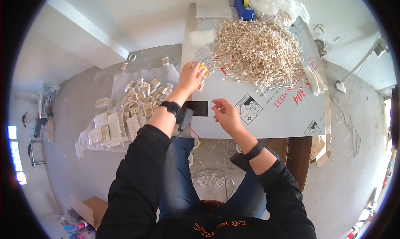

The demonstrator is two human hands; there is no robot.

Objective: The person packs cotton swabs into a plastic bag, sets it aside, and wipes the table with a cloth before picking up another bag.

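Observation:
My left hand [190, 77] reaches over the left edge of the metal-topped table [287, 122], its fingers closed on a small yellow packet [203, 69] that they partly hide. Just below those fingers lies another small yellow-and-red piece [201, 87]. Above the table's near part is my right hand [227, 114], fingers loosely bent and apart, with nothing visible in them. Between the hands, a flat black rectangle [200, 108] rests at the table's left edge. A large heap of cotton swabs [260, 51] spreads across the far side of the table, some strewn toward my left hand.
Left of the table, small clear packs of swabs [143, 97] lie piled and stacked on plastic sheeting [121, 81]. A blue tape dispenser [244, 7] and a clear plastic bag [277, 1] stand behind the heap. A swab bundle [314, 80] lies right. Below is a cardboard box [298, 155].

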